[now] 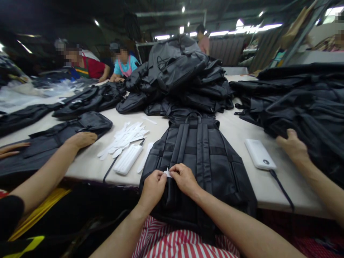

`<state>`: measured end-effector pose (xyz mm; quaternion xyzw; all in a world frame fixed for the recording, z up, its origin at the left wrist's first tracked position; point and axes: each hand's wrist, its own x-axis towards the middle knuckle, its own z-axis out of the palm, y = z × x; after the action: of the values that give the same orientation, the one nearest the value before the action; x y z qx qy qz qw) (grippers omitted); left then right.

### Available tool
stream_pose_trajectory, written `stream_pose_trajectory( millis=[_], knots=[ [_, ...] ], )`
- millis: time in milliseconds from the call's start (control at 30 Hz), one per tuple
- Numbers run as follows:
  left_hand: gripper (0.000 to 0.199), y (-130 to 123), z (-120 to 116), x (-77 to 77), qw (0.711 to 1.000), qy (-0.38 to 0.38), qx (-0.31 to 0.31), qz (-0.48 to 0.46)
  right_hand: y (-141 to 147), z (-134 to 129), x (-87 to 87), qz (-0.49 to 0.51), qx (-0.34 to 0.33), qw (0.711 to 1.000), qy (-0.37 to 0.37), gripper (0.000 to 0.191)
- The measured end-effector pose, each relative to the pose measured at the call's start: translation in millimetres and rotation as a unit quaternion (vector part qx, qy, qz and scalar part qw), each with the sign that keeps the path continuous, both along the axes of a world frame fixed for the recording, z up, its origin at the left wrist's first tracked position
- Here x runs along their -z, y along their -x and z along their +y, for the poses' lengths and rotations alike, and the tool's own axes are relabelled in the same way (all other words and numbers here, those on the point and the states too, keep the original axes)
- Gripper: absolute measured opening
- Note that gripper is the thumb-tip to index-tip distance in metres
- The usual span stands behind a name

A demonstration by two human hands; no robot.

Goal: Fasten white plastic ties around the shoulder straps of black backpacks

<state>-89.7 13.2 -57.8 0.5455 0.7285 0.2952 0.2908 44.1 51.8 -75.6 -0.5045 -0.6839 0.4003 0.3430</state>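
Observation:
A black backpack [215, 168] lies strap side up before me, its lower end at the table's front edge. Over its left strap, my left hand [154, 186] and my right hand [185, 179] meet, each pinching a small white strip [167, 173] between thumb and fingers. Part of the strip is hidden by the fingertips. To the left, a heap of similar white strips [126, 138] is spread on the table, and a single strip [145, 157] lies against the backpack's left side.
A white power bank [128, 159] with a cable lies left, another power bank [260, 154] right. Black backpacks [182, 75] are piled behind. Co-workers' hands rest on a bag [91, 122] at left and black bags [301, 104] at right. More people work across the table [236, 125].

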Motion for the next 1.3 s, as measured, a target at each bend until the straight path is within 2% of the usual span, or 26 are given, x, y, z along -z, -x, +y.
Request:
stream_pose_trajectory(
  millis=[133, 200, 267, 400, 533, 600, 667, 800, 1000, 1133, 1200, 1300],
  knots=[
    [0.018, -0.4, 5.1, -0.1, 0.999, 0.01, 0.019, 0.038, -0.2, 1.9, -4.3, 0.002, 0.016, 0.999, 0.04, 0.012],
    [0.017, -0.8, 7.3, -0.8, 0.998, 0.013, 0.025, 0.06, 0.5, 3.4, -7.5, -0.021, 0.018, 0.998, 0.052, 0.022],
    [0.017, -0.4, 9.4, -1.9, 0.997, 0.022, 0.03, 0.07, 2.0, 4.8, -9.2, -0.046, 0.018, 0.998, 0.043, 0.026],
    [0.022, -0.4, 12.7, -7.4, 0.993, 0.045, 0.062, 0.088, 4.2, 6.1, -5.9, -0.043, 0.016, 0.999, 0.024, 0.02],
    [0.023, -6.6, 9.2, -17.9, 0.973, 0.03, 0.1, 0.205, 3.4, 4.2, -0.7, -0.015, 0.026, 1.0, 0.005, 0.02],
    [0.022, -9.3, 5.8, -21.8, 0.956, 0.019, 0.101, 0.274, 2.2, 2.3, 0.2, 0.01, 0.029, 0.999, -0.014, 0.02],
    [0.023, -8.9, 3.4, -23.2, 0.948, 0.006, 0.093, 0.305, 0.9, 0.3, 0.0, 0.037, 0.026, 0.998, -0.033, 0.019],
    [0.021, -0.3, 4.0, -21.6, 0.962, -0.033, 0.077, 0.261, -0.3, -2.0, -1.3, 0.055, 0.038, 0.997, -0.031, 0.019],
    [0.02, 3.3, -1.6, -19.3, 0.966, -0.078, 0.067, 0.238, 1.7, 1.1, -0.6, 0.065, 0.047, 0.996, 0.027, 0.021],
    [0.024, 0.2, -11.7, -15.8, 0.954, -0.113, 0.101, 0.258, 1.1, 1.8, -1.5, 0.074, 0.059, 0.993, 0.065, 0.02],
    [0.024, 1.0, -13.5, -15.9, 0.957, -0.12, 0.11, 0.239, 0.8, 0.9, -3.2, 0.076, 0.065, 0.992, 0.07, 0.02],
    [0.022, 4.9, -10.1, -19.4, 0.977, -0.114, 0.062, 0.17, 0.9, -2.2, -6.6, 0.075, 0.06, 0.995, 0.04, 0.021]
  ],
)
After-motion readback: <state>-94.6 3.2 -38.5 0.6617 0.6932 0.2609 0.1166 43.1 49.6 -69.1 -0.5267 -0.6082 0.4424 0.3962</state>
